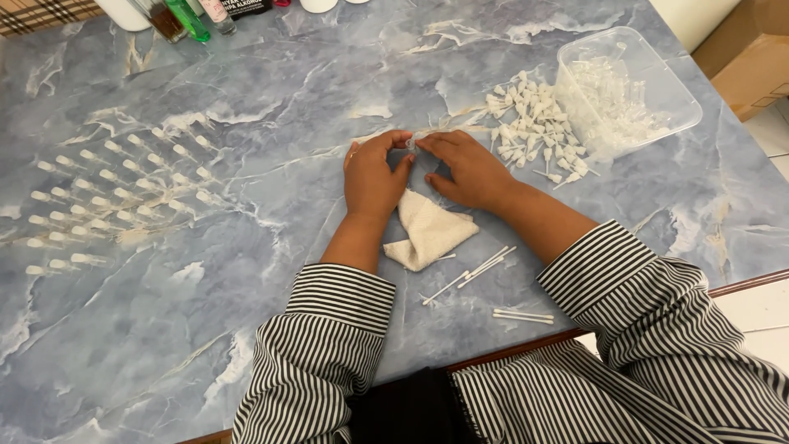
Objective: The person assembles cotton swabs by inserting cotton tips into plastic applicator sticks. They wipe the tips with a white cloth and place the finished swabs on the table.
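Both hands meet at mid-table — left hand [374, 177] and right hand [468, 168] pinch one tiny clear plastic piece [412, 145] between their fingertips, just above the folded cream cloth [427, 230]. Far left, finished pieces [115, 201] lie in neat rows. That little part looks featherlight, stiff and slick — probably best nipped at its ends. Right of the hands sit a white heap of caps [534, 127] and a clear tub [629, 90].
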